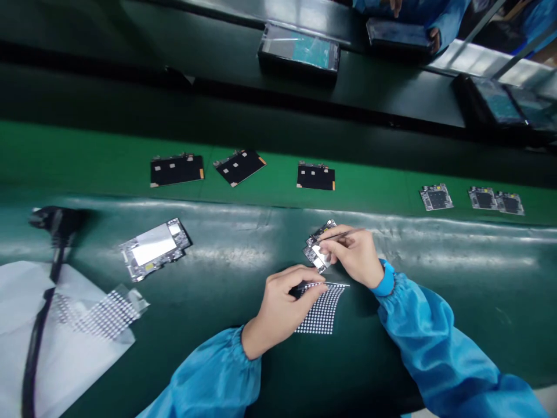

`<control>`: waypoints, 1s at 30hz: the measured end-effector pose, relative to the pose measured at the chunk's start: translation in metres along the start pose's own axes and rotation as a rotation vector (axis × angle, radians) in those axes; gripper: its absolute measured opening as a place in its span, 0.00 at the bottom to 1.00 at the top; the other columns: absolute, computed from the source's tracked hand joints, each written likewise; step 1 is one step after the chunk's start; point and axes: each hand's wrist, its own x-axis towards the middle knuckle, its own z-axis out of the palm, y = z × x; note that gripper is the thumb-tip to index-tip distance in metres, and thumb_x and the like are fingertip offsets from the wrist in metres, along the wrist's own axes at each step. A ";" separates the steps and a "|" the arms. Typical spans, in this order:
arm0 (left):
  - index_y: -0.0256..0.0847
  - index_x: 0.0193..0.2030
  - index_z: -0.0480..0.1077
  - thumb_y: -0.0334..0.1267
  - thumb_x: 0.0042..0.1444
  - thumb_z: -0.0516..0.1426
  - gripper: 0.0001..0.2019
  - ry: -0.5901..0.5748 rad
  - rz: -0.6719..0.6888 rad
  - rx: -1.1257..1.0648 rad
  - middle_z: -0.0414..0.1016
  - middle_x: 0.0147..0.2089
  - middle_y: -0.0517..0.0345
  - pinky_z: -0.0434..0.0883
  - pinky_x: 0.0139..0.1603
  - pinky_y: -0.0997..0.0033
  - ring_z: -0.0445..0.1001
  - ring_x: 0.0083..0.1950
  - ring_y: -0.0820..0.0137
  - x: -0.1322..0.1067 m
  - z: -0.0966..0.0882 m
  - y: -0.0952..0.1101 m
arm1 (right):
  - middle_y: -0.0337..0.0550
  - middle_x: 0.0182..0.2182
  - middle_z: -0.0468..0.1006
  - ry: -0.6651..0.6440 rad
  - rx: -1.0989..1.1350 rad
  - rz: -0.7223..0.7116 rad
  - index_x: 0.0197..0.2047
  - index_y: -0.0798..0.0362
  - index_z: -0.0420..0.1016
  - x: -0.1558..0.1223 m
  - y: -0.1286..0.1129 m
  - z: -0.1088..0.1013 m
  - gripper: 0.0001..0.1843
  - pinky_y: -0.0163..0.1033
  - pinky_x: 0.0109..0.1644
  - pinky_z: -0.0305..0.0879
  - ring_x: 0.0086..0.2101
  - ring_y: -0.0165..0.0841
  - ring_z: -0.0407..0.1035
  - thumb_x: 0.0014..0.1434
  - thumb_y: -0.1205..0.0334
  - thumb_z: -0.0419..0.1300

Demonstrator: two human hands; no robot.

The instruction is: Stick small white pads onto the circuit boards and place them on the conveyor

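My left hand (289, 299) pinches the top edge of a sheet of small round white stickers (322, 313), which hangs down towards me over the green mat. Just beyond it, my right hand (354, 252) is closed on thin dark tweezers (342, 234), their tips over a circuit board (317, 258). That board lies tilted on the mat with a white patch on it, partly hidden by my fingers. A blue band circles my right wrist. To the left rests a larger circuit board (154, 247) with a big white pad.
Boards with black covers (177, 171) and smaller bare boards (436, 198) lie along the green belt. At left are a black plug cable (56, 255), a white bag (26, 325) and another dotted sheet (113, 313). Black trays (300, 52) and a co-worker's hand (434, 39) are beyond.
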 end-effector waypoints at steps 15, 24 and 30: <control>0.42 0.33 0.80 0.30 0.56 0.65 0.03 -0.009 0.014 -0.010 0.84 0.32 0.57 0.79 0.38 0.68 0.84 0.37 0.64 0.001 -0.001 0.000 | 0.43 0.34 0.83 -0.011 -0.004 -0.130 0.34 0.50 0.84 -0.006 0.006 -0.002 0.04 0.36 0.22 0.71 0.20 0.26 0.69 0.57 0.60 0.68; 0.42 0.33 0.80 0.30 0.56 0.65 0.03 -0.010 0.030 0.001 0.84 0.33 0.57 0.79 0.39 0.70 0.84 0.37 0.65 0.001 -0.001 -0.001 | 0.45 0.39 0.84 -0.014 -0.091 -0.270 0.39 0.50 0.81 -0.013 -0.006 -0.015 0.04 0.44 0.40 0.79 0.37 0.37 0.79 0.62 0.60 0.65; 0.42 0.33 0.80 0.30 0.55 0.66 0.03 -0.002 0.044 0.015 0.85 0.33 0.57 0.80 0.38 0.71 0.85 0.37 0.65 0.002 -0.001 0.000 | 0.47 0.49 0.84 -0.174 -0.455 -0.518 0.43 0.49 0.72 -0.030 -0.005 -0.039 0.04 0.60 0.68 0.61 0.53 0.41 0.77 0.69 0.63 0.57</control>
